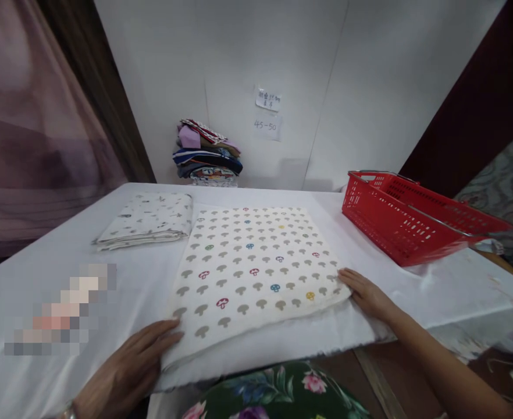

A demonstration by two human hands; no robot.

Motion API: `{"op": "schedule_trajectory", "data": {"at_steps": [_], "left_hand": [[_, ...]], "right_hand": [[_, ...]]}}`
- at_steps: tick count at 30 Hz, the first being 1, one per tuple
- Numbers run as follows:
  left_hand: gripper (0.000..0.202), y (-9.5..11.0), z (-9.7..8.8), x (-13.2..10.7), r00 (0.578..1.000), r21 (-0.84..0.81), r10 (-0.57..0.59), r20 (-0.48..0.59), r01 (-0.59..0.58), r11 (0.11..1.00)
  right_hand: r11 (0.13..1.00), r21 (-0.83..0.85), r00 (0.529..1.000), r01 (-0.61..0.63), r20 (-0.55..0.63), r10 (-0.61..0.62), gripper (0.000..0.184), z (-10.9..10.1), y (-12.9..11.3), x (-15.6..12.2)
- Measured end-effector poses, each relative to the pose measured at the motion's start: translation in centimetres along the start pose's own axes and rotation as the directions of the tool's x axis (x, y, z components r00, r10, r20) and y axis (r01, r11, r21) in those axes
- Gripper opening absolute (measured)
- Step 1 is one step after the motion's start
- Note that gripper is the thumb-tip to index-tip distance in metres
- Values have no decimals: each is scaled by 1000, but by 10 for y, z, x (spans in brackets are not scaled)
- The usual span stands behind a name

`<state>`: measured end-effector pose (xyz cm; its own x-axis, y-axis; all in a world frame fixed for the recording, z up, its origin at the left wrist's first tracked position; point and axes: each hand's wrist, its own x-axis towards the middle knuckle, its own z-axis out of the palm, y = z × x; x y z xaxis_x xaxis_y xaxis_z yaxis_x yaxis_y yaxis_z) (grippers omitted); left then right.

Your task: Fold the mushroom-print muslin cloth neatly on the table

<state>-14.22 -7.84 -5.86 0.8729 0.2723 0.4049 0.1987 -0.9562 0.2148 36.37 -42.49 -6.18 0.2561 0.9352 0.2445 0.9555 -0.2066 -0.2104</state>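
Observation:
A folded white cloth [256, 262] printed with grey and coloured mushrooms lies flat on the white-covered table in front of me. My left hand [136, 355] rests at its near left corner, fingers stretched out and their tips touching the edge. At the right edge, near the front corner, my right hand [365, 291] lies with extended fingers touching the fabric. Both thumbs are mostly hidden. To the left of the mushroom cloth sits a second folded white cloth [149, 218] with a small scattered print.
A red plastic basket [396, 227] with metal handles stands at the right. Stacked folded fabrics [206, 154] sit against the back wall under paper signs [267, 113]. A pixelated patch covers something on the left of the white tablecloth [128, 291].

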Motion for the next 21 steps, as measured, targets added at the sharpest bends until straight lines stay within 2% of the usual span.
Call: {"op": "schedule_trajectory", "data": {"at_steps": [6,13,17,21], "left_hand": [[37,1,-2,6,998,30,61,3,-61,998],[40,9,-2,13,984,55,178,8,-178,982],[35,14,-9,21,989,-25,138,52,-137,990],[35,20,-29,27,994,-134,29,108,-15,991]], "right_hand": [[997,-51,993,62,-99,-67,49,12,11,0],[981,-72,963,178,-191,-189,50,28,29,-7],[987,-51,949,155,-269,-163,58,24,34,-4],[997,3,952,76,-297,-72,61,8,22,-13]]}}
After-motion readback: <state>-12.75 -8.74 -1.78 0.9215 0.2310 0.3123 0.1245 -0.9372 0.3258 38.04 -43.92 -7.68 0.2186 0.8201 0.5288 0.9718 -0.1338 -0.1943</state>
